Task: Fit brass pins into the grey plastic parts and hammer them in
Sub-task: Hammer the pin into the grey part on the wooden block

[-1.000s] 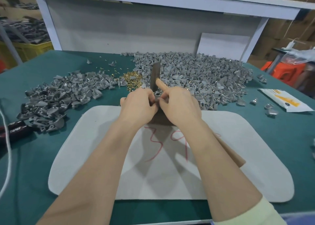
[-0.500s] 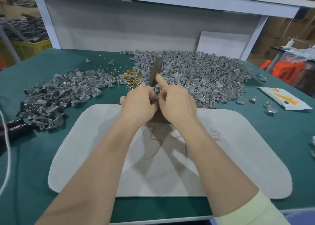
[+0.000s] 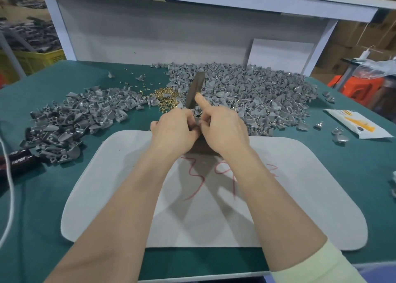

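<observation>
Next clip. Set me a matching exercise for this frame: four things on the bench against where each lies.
Things: 1 brass pins; 2 white packet; 3 black handle marked TAPER; 4 red scribble.
Places: a on the white mat; b left edge of the table; c between the left grey pile and right grey pile; d right side of the table.
Pairs: 1-c, 2-d, 3-b, 4-a.
</observation>
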{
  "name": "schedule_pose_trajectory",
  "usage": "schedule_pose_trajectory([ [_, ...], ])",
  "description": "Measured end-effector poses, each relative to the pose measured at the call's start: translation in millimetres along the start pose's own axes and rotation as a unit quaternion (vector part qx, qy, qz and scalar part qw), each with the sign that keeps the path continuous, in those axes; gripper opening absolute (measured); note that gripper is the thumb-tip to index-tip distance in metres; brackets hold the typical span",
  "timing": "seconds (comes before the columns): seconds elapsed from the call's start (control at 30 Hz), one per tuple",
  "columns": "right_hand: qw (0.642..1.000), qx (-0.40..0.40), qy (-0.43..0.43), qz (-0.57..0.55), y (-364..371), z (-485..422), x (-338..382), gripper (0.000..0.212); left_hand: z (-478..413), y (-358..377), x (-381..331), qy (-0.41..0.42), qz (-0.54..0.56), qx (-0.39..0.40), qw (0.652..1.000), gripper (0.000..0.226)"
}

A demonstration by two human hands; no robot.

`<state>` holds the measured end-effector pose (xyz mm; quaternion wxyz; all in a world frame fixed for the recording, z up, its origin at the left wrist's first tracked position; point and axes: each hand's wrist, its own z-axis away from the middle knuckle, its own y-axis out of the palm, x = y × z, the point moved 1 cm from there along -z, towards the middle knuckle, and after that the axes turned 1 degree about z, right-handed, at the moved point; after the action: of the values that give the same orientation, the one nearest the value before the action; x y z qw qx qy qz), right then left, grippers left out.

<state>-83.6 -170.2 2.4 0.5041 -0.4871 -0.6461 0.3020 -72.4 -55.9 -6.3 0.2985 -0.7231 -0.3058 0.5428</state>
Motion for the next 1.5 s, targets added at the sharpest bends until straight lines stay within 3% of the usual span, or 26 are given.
schedule_pose_trajectory([
  [0.2,0.996,0.024,0.005,-0.082,-2.7,-0.6,-7.9,0.025,-0.4,-0.2,0.5,0.002,0.004,-0.002,1.0,0.023],
  [0.3,0.986,0.025,0.004,-0.165,-12.2,1.0,-14.6,0.04,-0.8,-0.5,1.6,-0.005,0.011,-0.002,1.0,0.019],
  [0.4,0.991,-0.01,-0.014,-0.133,-26.7,4.2,-21.5,0.054,-1.7,-2.1,3.7,-0.019,0.008,-0.023,1.0,0.01],
  [0.53,0.99,-0.034,-0.043,-0.129,-39.1,7.1,-21.1,0.041,-3.1,-2.4,7.1,-0.039,0.004,-0.04,0.998,0.01],
  [0.77,0.992,-0.024,-0.058,-0.105,-38.8,11.2,-13.8,0.044,-4.4,-0.9,8.5,-0.051,0.013,-0.043,0.998,0.012],
  [0.9,0.992,0.048,-0.055,-0.103,-23.7,7.9,-3.2,0.055,-3.2,-2.5,6.1,-0.048,-0.001,-0.033,0.998,0.008],
  [1.1,0.999,0.001,-0.004,-0.032,-11.2,5.1,2.6,0.017,-0.1,-3.7,-1.8,-0.033,0.006,0.003,0.999,0.017],
  [1.37,1.0,-0.003,-0.005,-0.023,-2.1,2.5,4.2,0.017,1.8,-5.5,-3.2,-0.038,0.007,0.008,0.999,0.028],
  [1.5,1.0,-0.004,-0.004,-0.02,-1.0,1.2,4.4,0.016,0.9,-5.2,-2.7,-0.033,0.01,0.002,0.999,0.015],
])
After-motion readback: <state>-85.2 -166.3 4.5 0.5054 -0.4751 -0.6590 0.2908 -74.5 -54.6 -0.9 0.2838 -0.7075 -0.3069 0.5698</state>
